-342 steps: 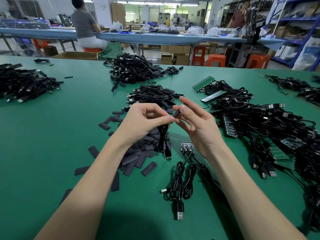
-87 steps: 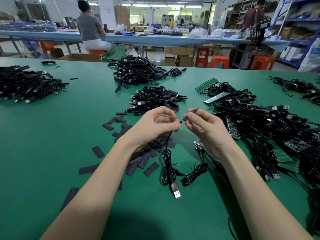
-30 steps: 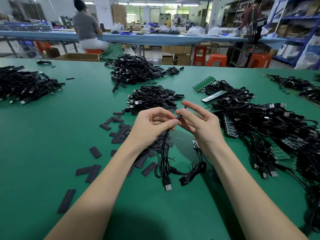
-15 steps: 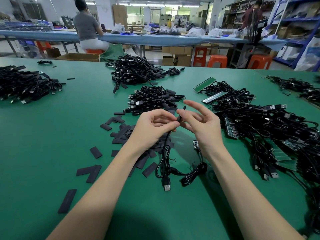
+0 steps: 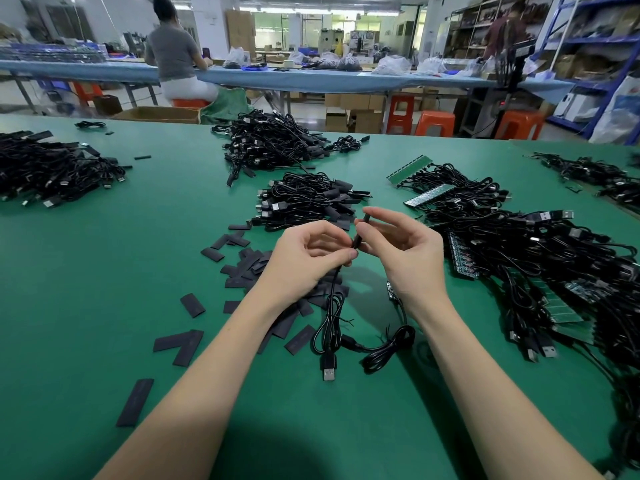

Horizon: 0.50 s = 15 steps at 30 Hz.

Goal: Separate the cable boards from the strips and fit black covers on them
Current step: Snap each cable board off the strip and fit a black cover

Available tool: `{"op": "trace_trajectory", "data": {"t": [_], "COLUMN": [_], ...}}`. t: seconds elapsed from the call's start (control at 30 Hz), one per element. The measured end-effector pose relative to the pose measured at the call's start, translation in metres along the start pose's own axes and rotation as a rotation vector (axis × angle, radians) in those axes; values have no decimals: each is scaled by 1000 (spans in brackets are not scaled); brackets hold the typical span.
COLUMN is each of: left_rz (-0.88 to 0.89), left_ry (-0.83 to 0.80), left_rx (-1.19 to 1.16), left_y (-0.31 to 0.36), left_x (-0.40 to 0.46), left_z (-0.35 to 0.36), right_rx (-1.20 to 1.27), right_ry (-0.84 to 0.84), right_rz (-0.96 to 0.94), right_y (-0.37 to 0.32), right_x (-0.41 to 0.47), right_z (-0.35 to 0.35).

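Note:
Above the green table my left hand (image 5: 308, 258) pinches the black cable (image 5: 330, 317) just below its board end. My right hand (image 5: 403, 252) pinches a black cover (image 5: 361, 230) that stands upright on that end. The cable's coil and USB plug (image 5: 329, 370) hang down to the table. Under my right wrist lies a small board strip (image 5: 392, 292) with a second coiled cable (image 5: 389, 346). Loose black covers (image 5: 242, 268) are scattered to the left of my hands.
A heap of covered cables (image 5: 308, 200) lies just beyond my hands, another (image 5: 273, 143) further back, one at far left (image 5: 52, 168). Cables on green board strips (image 5: 540, 271) fill the right side. A person (image 5: 173, 53) sits at the far bench.
The cover has slid a little further down over the cable end between my fingers. Both hands stay in the same spot; the cable coil below barely shifted.

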<state>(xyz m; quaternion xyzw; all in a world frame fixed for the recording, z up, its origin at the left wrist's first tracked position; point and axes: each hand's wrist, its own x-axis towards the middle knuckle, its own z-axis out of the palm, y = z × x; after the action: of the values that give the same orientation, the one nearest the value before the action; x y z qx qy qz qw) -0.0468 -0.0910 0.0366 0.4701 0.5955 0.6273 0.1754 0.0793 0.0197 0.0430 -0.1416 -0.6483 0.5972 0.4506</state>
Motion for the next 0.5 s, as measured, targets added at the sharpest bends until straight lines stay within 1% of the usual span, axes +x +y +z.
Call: {"op": "trace_trajectory", "data": {"t": [0.2,0.33,0.4,0.5], "left_rz": [-14,-73,-145,-279], "left_ry": [-4,-10,-54,-185], "left_rx": [22,43,75,88], "left_y": [-1,-2,-2,-2], "left_x": [0,0,-1,-4], "left_z": [0,0,-2,-4], "right_rx": [-15,73,163,293], "right_ry": [34,78,155,275], "right_rz": [13,89,162,252], "right_y": [2,1,0,-2], "right_x": [1,1,4,8], "right_z": [0,1,0,-4]}}
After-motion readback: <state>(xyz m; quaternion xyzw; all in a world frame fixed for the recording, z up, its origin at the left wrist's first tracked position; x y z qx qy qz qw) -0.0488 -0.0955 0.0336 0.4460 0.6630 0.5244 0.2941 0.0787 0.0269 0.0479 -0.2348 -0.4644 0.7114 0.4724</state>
